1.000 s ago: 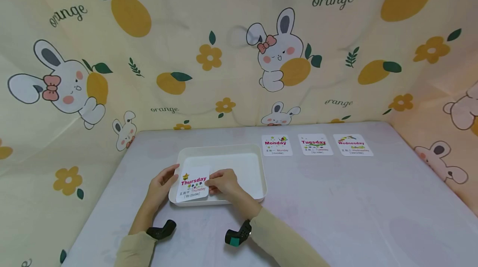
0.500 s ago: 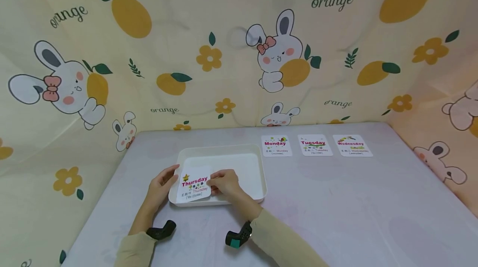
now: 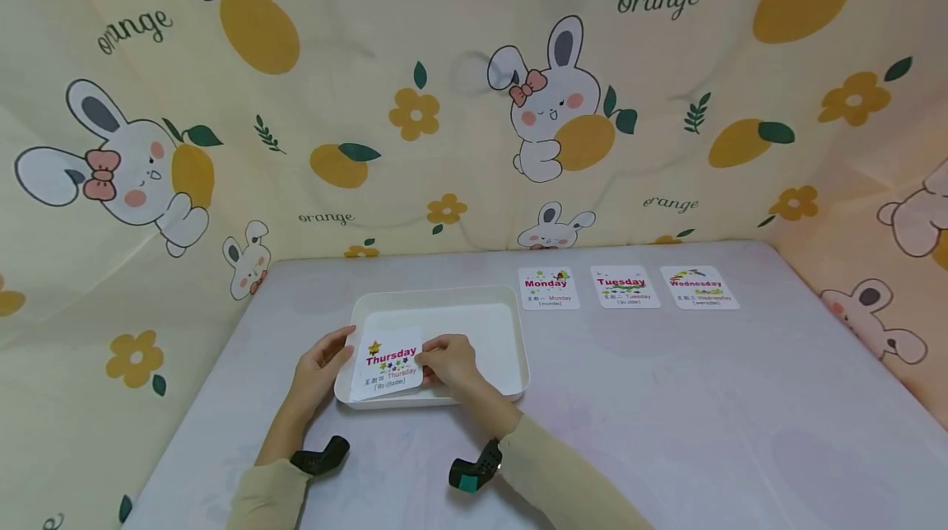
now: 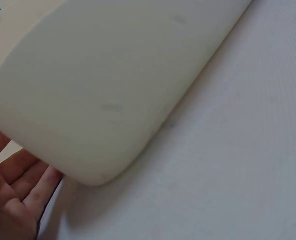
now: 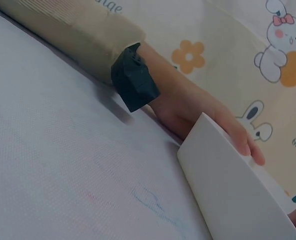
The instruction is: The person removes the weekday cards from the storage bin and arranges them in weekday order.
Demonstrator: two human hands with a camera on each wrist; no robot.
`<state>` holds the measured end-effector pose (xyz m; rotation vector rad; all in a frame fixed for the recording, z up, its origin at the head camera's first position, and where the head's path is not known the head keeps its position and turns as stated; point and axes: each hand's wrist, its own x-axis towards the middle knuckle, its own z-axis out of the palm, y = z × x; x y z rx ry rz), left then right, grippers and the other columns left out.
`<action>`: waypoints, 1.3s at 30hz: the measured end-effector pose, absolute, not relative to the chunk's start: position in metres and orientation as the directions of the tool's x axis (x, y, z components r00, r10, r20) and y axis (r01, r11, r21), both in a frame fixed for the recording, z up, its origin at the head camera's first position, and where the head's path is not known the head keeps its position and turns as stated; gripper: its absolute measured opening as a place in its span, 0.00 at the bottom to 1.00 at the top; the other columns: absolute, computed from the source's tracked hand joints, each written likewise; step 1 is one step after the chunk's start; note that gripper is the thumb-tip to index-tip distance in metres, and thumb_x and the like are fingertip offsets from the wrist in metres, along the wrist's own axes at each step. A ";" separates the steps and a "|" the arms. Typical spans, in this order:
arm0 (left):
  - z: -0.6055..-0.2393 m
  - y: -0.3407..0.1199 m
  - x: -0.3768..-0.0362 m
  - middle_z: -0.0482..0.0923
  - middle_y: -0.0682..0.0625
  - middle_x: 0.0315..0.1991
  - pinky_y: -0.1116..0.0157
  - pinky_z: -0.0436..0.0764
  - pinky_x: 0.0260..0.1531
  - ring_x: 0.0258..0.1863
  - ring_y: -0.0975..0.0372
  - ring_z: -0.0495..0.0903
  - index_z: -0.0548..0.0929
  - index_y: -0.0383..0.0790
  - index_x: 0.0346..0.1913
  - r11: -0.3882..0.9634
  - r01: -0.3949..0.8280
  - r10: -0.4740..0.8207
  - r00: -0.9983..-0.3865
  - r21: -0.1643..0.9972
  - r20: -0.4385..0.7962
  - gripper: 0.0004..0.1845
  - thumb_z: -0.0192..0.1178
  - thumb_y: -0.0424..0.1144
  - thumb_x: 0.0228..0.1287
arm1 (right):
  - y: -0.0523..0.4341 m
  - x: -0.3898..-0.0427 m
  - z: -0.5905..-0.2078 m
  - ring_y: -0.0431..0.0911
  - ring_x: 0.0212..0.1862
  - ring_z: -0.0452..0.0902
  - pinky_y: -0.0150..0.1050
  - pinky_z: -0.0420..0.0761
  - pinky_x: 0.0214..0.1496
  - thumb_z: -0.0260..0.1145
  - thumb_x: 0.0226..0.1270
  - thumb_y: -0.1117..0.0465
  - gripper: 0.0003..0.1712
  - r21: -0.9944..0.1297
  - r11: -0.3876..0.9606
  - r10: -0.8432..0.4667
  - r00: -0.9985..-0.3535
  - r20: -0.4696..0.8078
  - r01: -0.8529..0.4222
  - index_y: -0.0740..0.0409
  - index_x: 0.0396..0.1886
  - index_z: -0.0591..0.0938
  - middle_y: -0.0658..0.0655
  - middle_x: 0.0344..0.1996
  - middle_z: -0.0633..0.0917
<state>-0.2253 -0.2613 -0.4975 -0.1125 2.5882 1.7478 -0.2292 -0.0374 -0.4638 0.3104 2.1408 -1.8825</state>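
Right hand [image 3: 448, 365] fingers are pinching the Thursday card [image 3: 391, 364] over the tray [image 3: 511, 308]; left hand [image 3: 320, 369] fingers are lying straight against its rim, fingertips hiding behind the card.

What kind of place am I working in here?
Likely a staged tabletop set for children's learning: cartoon rabbit-and-orange cloth hung behind the table, weekday flashcards laid in a row, a white tray.

sleeves [image 3: 551, 476]: beige, ribbed | wrist cameras [image 3: 474, 464]: black, teal patch on right
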 end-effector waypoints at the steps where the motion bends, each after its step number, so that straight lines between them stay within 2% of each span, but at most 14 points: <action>1: -0.497 -0.261 -0.225 0.64 0.45 0.72 0.54 0.62 0.72 0.73 0.53 0.63 0.69 0.45 0.68 0.372 -0.068 -0.050 -0.997 0.926 -0.053 0.23 0.52 0.43 0.72 | -0.037 -0.229 -0.464 0.37 0.17 0.73 0.24 0.75 0.15 0.69 0.56 0.68 0.09 -0.932 0.130 -0.020 -0.939 -0.343 0.337 0.66 0.38 0.83 0.53 0.19 0.80; 4: -0.496 -0.261 -0.225 0.64 0.45 0.72 0.56 0.63 0.72 0.73 0.53 0.63 0.69 0.45 0.68 0.377 -0.067 -0.049 -0.997 0.924 -0.053 0.24 0.52 0.43 0.72 | -0.037 -0.229 -0.463 0.38 0.19 0.75 0.24 0.75 0.16 0.69 0.56 0.68 0.10 -0.932 0.123 -0.028 -0.938 -0.346 0.341 0.66 0.38 0.83 0.56 0.24 0.84; 6: -0.496 -0.260 -0.225 0.65 0.45 0.72 0.65 0.66 0.70 0.73 0.53 0.64 0.69 0.46 0.68 0.380 -0.070 -0.048 -0.997 0.922 -0.056 0.24 0.52 0.44 0.72 | -0.036 -0.230 -0.463 0.38 0.20 0.75 0.24 0.75 0.16 0.68 0.56 0.68 0.10 -0.932 0.120 -0.034 -0.936 -0.349 0.343 0.66 0.39 0.83 0.59 0.28 0.86; 10: -0.496 -0.260 -0.225 0.65 0.45 0.72 0.88 0.67 0.56 0.73 0.54 0.64 0.69 0.46 0.68 0.370 -0.070 -0.045 -0.997 0.926 -0.057 0.23 0.52 0.43 0.72 | -0.035 -0.229 -0.463 0.38 0.20 0.76 0.24 0.75 0.16 0.68 0.57 0.68 0.10 -0.931 0.118 -0.045 -0.935 -0.352 0.345 0.67 0.39 0.83 0.61 0.31 0.87; 12: -0.496 -0.259 -0.225 0.65 0.45 0.71 0.93 0.64 0.48 0.72 0.53 0.64 0.69 0.45 0.68 0.361 -0.065 -0.042 -0.998 0.930 -0.053 0.23 0.53 0.43 0.72 | -0.034 -0.229 -0.462 0.39 0.20 0.76 0.24 0.75 0.16 0.68 0.57 0.68 0.09 -0.932 0.113 -0.052 -0.935 -0.351 0.344 0.67 0.39 0.83 0.61 0.32 0.87; 14: -0.497 -0.259 -0.225 0.65 0.45 0.71 0.94 0.63 0.47 0.72 0.53 0.65 0.69 0.45 0.68 0.356 -0.060 -0.039 -0.998 0.933 -0.050 0.24 0.53 0.43 0.72 | -0.033 -0.229 -0.461 0.38 0.20 0.76 0.24 0.75 0.17 0.68 0.58 0.69 0.09 -0.934 0.116 -0.063 -0.936 -0.345 0.337 0.67 0.39 0.83 0.61 0.31 0.87; 18: -0.497 -0.260 -0.226 0.65 0.45 0.72 0.89 0.65 0.54 0.72 0.55 0.65 0.69 0.45 0.68 0.371 -0.059 -0.036 -0.998 0.927 -0.050 0.25 0.54 0.46 0.71 | -0.030 -0.228 -0.458 0.38 0.22 0.76 0.23 0.76 0.19 0.67 0.58 0.69 0.10 -0.942 0.133 -0.094 -0.942 -0.323 0.309 0.68 0.40 0.83 0.61 0.31 0.87; 20: -0.497 -0.260 -0.225 0.65 0.46 0.72 0.80 0.69 0.63 0.72 0.56 0.65 0.69 0.46 0.68 0.382 -0.062 -0.037 -0.998 0.922 -0.052 0.25 0.53 0.48 0.71 | -0.028 -0.228 -0.455 0.38 0.23 0.76 0.24 0.77 0.20 0.67 0.58 0.69 0.10 -0.945 0.137 -0.106 -0.944 -0.313 0.298 0.69 0.40 0.83 0.62 0.33 0.87; 23: -0.497 -0.259 -0.225 0.65 0.46 0.72 0.66 0.67 0.71 0.72 0.56 0.65 0.69 0.46 0.68 0.392 -0.064 -0.043 -0.998 0.918 -0.051 0.25 0.53 0.48 0.71 | -0.024 -0.228 -0.452 0.38 0.25 0.78 0.24 0.78 0.23 0.67 0.59 0.68 0.11 -0.948 0.135 -0.117 -0.946 -0.303 0.287 0.68 0.41 0.83 0.62 0.34 0.87; 29: -0.496 -0.260 -0.225 0.65 0.46 0.72 0.66 0.66 0.71 0.72 0.56 0.64 0.69 0.45 0.68 0.386 -0.078 -0.060 -0.996 0.919 -0.059 0.24 0.53 0.45 0.72 | -0.014 -0.227 -0.450 0.38 0.24 0.78 0.26 0.80 0.24 0.66 0.60 0.68 0.12 -0.952 0.106 -0.139 -0.944 -0.300 0.287 0.69 0.43 0.82 0.63 0.36 0.88; 31: -0.496 -0.260 -0.225 0.64 0.45 0.72 0.60 0.64 0.73 0.73 0.55 0.63 0.69 0.45 0.68 0.379 -0.079 -0.060 -0.996 0.922 -0.061 0.24 0.53 0.44 0.72 | -0.011 -0.226 -0.449 0.38 0.24 0.78 0.26 0.81 0.25 0.66 0.61 0.68 0.12 -0.955 0.105 -0.144 -0.946 -0.290 0.276 0.69 0.44 0.82 0.64 0.37 0.88; 32: -0.497 -0.260 -0.225 0.64 0.45 0.72 0.62 0.65 0.72 0.73 0.55 0.63 0.69 0.45 0.68 0.377 -0.081 -0.059 -0.996 0.923 -0.063 0.25 0.53 0.45 0.72 | -0.009 -0.226 -0.449 0.38 0.24 0.79 0.27 0.82 0.25 0.65 0.61 0.68 0.12 -0.956 0.106 -0.147 -0.947 -0.286 0.273 0.69 0.44 0.82 0.64 0.37 0.88; 38: -0.498 -0.261 -0.224 0.63 0.45 0.73 0.58 0.64 0.73 0.73 0.54 0.62 0.68 0.45 0.68 0.377 -0.073 -0.053 -0.997 0.923 -0.057 0.25 0.53 0.46 0.72 | 0.002 -0.224 -0.446 0.38 0.25 0.79 0.27 0.83 0.27 0.65 0.61 0.68 0.13 -0.958 0.118 -0.154 -0.949 -0.277 0.260 0.69 0.45 0.81 0.63 0.37 0.88; 39: -0.498 -0.261 -0.224 0.64 0.45 0.72 0.53 0.61 0.74 0.73 0.54 0.62 0.68 0.45 0.68 0.377 -0.071 -0.053 -0.997 0.924 -0.055 0.25 0.53 0.45 0.72 | 0.003 -0.223 -0.445 0.38 0.25 0.80 0.27 0.83 0.28 0.65 0.61 0.68 0.14 -0.959 0.117 -0.157 -0.949 -0.275 0.259 0.69 0.45 0.81 0.64 0.38 0.88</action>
